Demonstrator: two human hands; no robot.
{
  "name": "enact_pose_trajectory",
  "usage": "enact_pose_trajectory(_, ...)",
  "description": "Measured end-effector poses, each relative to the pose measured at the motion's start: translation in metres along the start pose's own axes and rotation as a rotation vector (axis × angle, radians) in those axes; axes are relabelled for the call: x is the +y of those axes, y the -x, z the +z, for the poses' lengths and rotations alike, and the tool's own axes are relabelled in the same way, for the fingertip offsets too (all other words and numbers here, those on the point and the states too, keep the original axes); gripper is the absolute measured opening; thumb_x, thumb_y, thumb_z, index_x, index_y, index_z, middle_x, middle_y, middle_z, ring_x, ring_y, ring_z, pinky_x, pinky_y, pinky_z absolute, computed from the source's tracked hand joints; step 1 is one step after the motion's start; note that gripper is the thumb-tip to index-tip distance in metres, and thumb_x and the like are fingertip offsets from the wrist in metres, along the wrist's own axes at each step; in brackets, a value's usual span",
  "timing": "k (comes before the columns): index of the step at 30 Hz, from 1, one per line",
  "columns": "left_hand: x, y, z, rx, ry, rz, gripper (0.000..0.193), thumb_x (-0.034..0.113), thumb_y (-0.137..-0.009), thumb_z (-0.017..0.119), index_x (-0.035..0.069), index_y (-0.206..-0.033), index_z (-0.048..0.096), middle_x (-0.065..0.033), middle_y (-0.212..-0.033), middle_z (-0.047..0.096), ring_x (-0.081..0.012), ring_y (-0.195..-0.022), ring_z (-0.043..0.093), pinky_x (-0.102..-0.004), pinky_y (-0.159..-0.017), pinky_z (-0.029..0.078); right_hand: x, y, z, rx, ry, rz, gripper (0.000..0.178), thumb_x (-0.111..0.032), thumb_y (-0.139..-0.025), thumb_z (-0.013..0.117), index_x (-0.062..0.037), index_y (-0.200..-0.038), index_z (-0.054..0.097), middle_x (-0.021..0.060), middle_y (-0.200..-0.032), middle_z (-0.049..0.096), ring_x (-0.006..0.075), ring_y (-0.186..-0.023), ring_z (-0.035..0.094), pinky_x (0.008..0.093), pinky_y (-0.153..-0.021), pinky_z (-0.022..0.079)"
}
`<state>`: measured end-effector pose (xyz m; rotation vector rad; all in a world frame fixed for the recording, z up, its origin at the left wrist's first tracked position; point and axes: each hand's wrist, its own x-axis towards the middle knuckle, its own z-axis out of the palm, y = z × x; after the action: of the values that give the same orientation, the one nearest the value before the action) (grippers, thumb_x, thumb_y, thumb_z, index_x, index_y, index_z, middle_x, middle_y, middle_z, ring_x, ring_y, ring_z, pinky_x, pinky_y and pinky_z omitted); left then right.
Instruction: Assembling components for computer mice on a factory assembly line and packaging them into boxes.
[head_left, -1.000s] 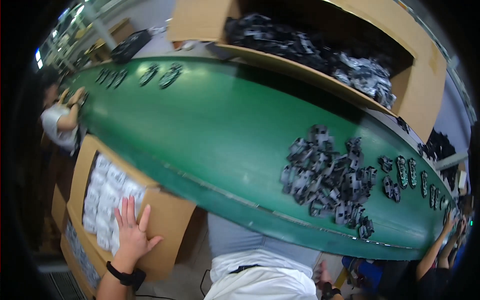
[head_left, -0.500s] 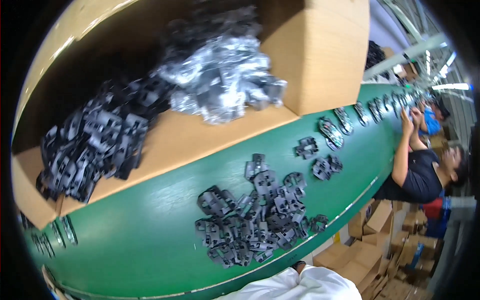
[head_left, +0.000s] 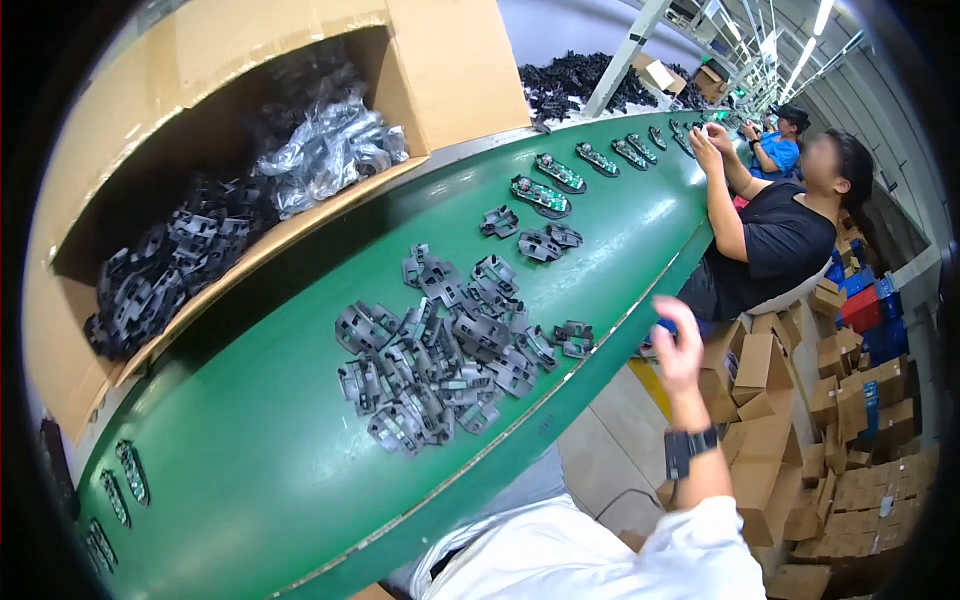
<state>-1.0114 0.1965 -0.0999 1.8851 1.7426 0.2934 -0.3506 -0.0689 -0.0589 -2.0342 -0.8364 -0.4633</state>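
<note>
My right hand point(head_left: 680, 352) is raised past the near edge of the green conveyor belt point(head_left: 250, 440), to the right of the parts. Its fingers curve with a gap to the thumb, and nothing shows between them. A black band with a square device point(head_left: 690, 452) is on that wrist. My left hand is not in view. A heap of dark grey plastic brackets point(head_left: 440, 355) lies on the belt, nearest to my right hand. A few more brackets point(head_left: 548, 241) sit apart farther along.
An open cardboard box point(head_left: 460, 75) on the far side holds more brackets point(head_left: 180, 265) and clear plastic bags point(head_left: 325, 150). Oval assemblies with green circuit boards point(head_left: 541, 195) line the belt. A co-worker in black point(head_left: 785, 240) sits to the right. Cardboard boxes point(head_left: 765, 455) stack on the floor.
My view has turned and pulled back, so more of the belt, the co-worker and the floor show. My right hand and forearm have come into view at the right.
</note>
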Motion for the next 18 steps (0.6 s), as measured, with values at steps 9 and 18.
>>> enact_pose_trajectory(9,0.088,0.014,-0.019,0.075,-0.410,0.707,0.035,0.013,-0.082,0.074,0.010,-0.117,0.072,-0.0368,-0.157,0.033,-0.0578,-0.141,0.036,-0.0625,-0.114,0.034,0.009,-0.154,0.131,-0.733,0.456,-0.303,0.089,-0.077,-0.088,0.055,-0.0268,-0.160,0.039,0.0147,-0.169,0.028,0.0416,-0.157,0.015,0.0648,-0.124,0.008)
enact_pose_trajectory(18,0.120,0.017,-0.008,0.207,-0.441,0.821,0.037,0.017,-0.083,0.075,0.012,-0.120,0.071,-0.0323,-0.157,0.039,-0.0538,-0.142,0.037,-0.0639,-0.113,0.034,-0.053,-0.100,0.174,-0.730,0.220,-0.270,0.080,-0.074,-0.094,0.046,-0.0187,-0.151,0.053,0.0194,-0.164,0.036,0.0402,-0.150,0.033,0.0598,-0.124,0.016)
